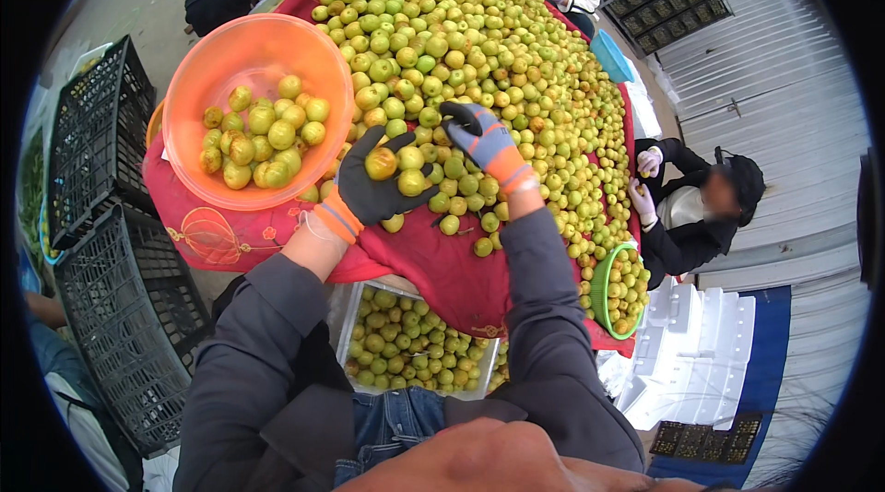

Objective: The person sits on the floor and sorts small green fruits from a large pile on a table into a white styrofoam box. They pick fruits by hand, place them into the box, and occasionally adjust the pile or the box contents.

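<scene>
My left hand [375, 181], in a black and orange work glove, is turned palm up and cradles several yellow-green jujubes [411, 182]; one has a brown-red patch. My right hand [478, 136], gloved in grey and orange with black fingertips, is curled over the near part of a large jujube pile [456, 42]. Whether anything lies within its bent fingers cannot be made out. Left of my left hand, an orange plastic basin [197, 70] holds some jujubes [263, 139]. The pile lies on a red patterned cloth [449, 277].
Below the table edge stands a white crate [346, 333] of jujubes. A green basket [601, 284] of fruit sits at the right, a blue basin [612, 56] beyond. Black plastic crates [124, 326] stand left. Co-workers [691, 208] sit around the pile. White foam boxes [691, 354] are stacked lower right.
</scene>
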The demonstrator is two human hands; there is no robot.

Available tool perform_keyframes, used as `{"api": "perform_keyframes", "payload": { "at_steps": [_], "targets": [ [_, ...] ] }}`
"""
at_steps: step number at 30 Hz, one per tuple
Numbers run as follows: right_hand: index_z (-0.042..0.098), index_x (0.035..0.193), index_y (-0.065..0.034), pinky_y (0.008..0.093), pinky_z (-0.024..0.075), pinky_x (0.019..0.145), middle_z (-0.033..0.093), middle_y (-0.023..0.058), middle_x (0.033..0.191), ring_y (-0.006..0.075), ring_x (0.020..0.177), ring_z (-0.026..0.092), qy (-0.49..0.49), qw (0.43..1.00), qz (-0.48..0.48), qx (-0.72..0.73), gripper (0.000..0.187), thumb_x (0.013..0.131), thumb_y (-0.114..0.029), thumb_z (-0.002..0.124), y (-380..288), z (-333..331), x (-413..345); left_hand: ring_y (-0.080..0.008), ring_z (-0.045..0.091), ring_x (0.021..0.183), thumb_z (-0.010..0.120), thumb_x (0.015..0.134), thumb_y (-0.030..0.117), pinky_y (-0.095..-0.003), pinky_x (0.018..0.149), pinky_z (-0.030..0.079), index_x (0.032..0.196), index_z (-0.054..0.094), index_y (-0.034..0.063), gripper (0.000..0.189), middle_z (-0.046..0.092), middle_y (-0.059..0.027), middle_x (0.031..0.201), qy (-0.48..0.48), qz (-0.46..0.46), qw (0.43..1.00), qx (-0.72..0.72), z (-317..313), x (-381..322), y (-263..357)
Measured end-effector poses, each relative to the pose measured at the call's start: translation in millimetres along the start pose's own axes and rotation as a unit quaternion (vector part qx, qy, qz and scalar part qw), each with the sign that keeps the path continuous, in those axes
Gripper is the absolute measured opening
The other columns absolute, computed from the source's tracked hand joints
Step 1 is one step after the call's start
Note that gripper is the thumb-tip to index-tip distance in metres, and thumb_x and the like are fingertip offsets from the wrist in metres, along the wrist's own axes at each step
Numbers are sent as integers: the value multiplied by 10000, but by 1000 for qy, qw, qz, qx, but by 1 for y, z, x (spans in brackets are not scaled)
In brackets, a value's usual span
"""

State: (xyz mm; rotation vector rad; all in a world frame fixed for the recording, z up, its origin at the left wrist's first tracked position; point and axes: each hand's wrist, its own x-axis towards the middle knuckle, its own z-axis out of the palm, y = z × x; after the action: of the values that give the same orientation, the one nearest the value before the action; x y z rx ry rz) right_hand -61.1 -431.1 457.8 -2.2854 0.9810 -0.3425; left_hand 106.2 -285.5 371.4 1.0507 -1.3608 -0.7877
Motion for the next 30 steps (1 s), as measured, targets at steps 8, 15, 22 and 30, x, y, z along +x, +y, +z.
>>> {"api": "perform_keyframes", "payload": {
  "at_steps": [8, 15, 22, 30],
  "targets": [
    [531, 1331, -74, 423, 459, 1022, 531, 198, 1359, 369, 1234, 540, 53, 972, 150, -171, 652, 802, -409, 711, 66, 38, -23, -287, 504, 1251, 504, 980, 409, -500, 1066, 424, 1321, 494, 65, 484, 565, -119, 1300, -67, -214, 535, -815, -8, 9, 0],
    [558, 1328, -18, 373, 451, 1021, 608, 158, 1273, 288, 1196, 572, 274, 952, -125, 56, 463, 879, -83, 655, -9, 52, -71, -250, 452, 1321, 513, 884, 660, -508, 1123, 329, 1394, 480, 163, 712, 523, -45, 1383, -58, -145, 862, -482, -6, 9, 29],
    [634, 1242, -47, 350, 498, 921, 664, 195, 1189, 297, 1049, 653, 416, 909, -4, 14, 324, 957, -192, 586, 72, -30, -8, -201, 442, 1352, 555, 865, 658, -476, 1121, 317, 1356, 561, 291, 613, 488, 8, 1466, 69, 130, 855, 497, -1, 6, 40],
    [454, 1471, -143, 473, 357, 1122, 385, 119, 1556, 331, 1399, 408, 12, 827, 398, -397, 792, 819, -551, 645, 154, -83, 41, -270, 403, 1370, 571, 872, 606, -545, 1148, 255, 1404, 496, 226, 659, 449, -42, 1488, 4, 140, 947, 289, -13, 6, 47]
  ]
}}
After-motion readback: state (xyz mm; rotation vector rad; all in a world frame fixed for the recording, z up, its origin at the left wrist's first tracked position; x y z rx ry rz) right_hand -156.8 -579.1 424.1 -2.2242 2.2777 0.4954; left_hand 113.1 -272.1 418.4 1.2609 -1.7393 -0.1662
